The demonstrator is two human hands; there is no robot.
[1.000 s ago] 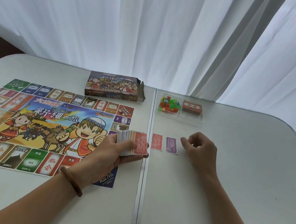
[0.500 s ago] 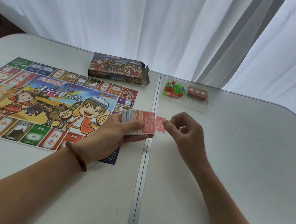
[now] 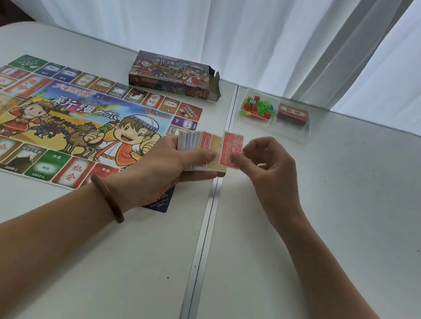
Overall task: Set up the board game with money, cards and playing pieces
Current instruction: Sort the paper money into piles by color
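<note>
Over the table's [image 3: 330, 233] centre seam [image 3: 202, 240], just right of the board [image 3: 73, 115], both hands work the money. L hand [image 3: 163, 168] is curled round the stack of money [image 3: 192, 146], thumb pressed across the top, notes fanned a bit. R hand [image 3: 268, 168] pinches the red note [image 3: 231, 149] at its right edge btwn thumb and forefinger; the note overlaps the stack's right end, touching it or nearly so. Print on it is blurred, possibly a big denomination, can't say for sure.

Step in hand, as I read it: sorting the money, one note at a time. Board is already laid flat, box [image 3: 171, 77] open at the far edge. Playing pieces [image 3: 256, 107] and card deck [image 3: 292, 114] sit in the clear tray [image 3: 271, 126], well apart from the hands, so those parts look not yet set out.

Next move calls for: R hand draws the note clear w/o dragging the one under it, so L thumb should ease off slightly. Then lay it flat on bare tabletop right of the seam.
</note>
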